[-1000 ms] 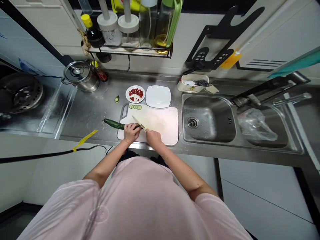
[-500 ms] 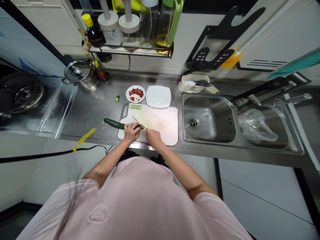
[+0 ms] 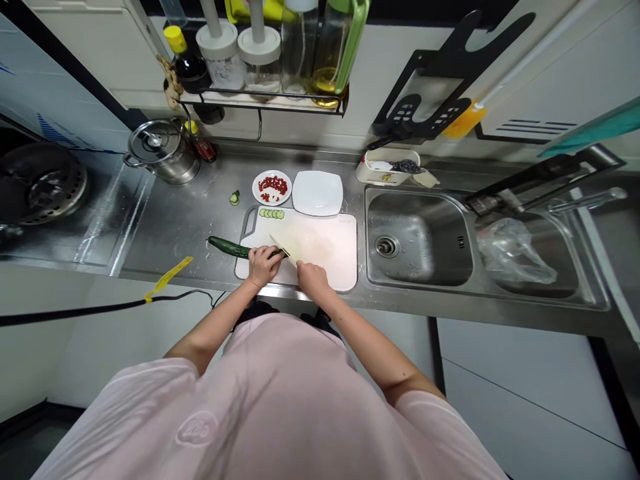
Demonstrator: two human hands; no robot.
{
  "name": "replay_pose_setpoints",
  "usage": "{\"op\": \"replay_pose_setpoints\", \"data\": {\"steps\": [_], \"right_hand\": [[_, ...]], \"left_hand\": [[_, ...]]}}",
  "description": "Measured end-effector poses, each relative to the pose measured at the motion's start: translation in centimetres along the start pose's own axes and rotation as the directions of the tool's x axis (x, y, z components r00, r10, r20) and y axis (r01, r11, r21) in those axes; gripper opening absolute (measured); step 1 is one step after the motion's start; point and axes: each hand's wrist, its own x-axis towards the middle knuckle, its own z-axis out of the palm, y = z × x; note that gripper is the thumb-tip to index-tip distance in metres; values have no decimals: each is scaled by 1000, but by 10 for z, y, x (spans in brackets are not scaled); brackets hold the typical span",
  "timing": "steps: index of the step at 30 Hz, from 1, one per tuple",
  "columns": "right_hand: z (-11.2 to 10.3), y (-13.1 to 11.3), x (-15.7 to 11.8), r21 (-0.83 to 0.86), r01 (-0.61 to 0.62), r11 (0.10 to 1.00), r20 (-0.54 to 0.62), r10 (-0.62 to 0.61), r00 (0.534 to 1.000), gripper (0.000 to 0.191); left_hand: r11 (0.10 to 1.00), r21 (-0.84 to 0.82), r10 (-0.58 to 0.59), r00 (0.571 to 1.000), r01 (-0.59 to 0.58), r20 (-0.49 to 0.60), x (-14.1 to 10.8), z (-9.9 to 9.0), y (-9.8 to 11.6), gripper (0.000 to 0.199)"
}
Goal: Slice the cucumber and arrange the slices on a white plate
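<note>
Head view shows our left hand (image 3: 263, 266) pinning the cucumber (image 3: 228, 247) across the edge of the cutting board (image 3: 330, 250); our right hand (image 3: 313, 279) grips the knife (image 3: 285, 251) by its handle; we judge the cucumber firm, light and slick-skinned, best held from above near the blade, fingertips tucked.

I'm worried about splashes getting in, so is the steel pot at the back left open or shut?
Shut: the steel pot has its lid lying across the top, with no open gap visible at the rim.
</note>
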Motion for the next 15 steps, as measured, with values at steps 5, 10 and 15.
{"op": "replay_pose_setpoints", "data": {"steps": [5,10,15], "right_hand": [[-9,-11,14,14,13,1000,-28,-13,1000,26],[-5,-7,6,-6,-3,1000,-16,3,1000,25],[2,4,-5,-5,-11,1000,8,11,1000,24]], "left_hand": [[1000,1,10,1000,-10,2,0,-1,0,20],[1000,2,-5,1000,5,0,1,-1,0,20],[1000,-4,-1,1000,1,6,0,-1,1,21]]}}
